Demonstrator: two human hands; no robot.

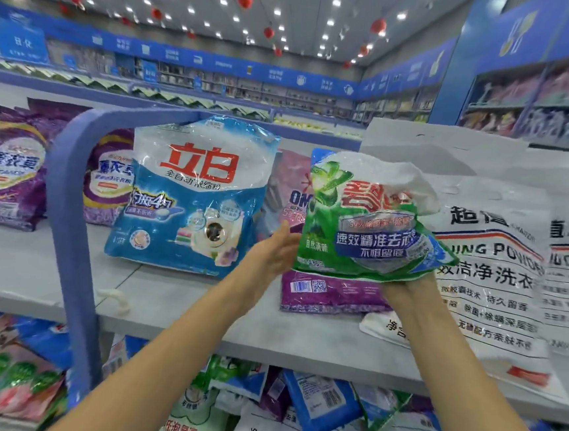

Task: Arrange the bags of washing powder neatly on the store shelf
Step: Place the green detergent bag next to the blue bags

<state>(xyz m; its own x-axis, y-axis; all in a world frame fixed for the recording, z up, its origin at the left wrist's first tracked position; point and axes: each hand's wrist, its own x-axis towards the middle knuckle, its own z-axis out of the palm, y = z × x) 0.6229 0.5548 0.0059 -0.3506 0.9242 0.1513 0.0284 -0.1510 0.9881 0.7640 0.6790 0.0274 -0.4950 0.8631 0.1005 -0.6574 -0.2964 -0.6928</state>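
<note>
A green and white bag of washing powder (pixel 372 219) is held upright above the grey shelf (pixel 30 268). My right hand (pixel 407 289) grips its bottom edge from below. My left hand (pixel 274 252) lies with straight fingers against the bag's left side. A blue and white bag (pixel 192 193) leans upright to the left. A pink bag (pixel 286 195) stands behind the green one. A purple bag (pixel 331 293) lies flat under it. Large white bags (pixel 498 268) stand at the right.
A blue metal shelf frame (pixel 67 203) rises at the left, with purple bags (pixel 9 163) beyond it. The lower shelf holds several jumbled bags (pixel 310 417). More store shelving (pixel 540 110) lines the far walls and right side.
</note>
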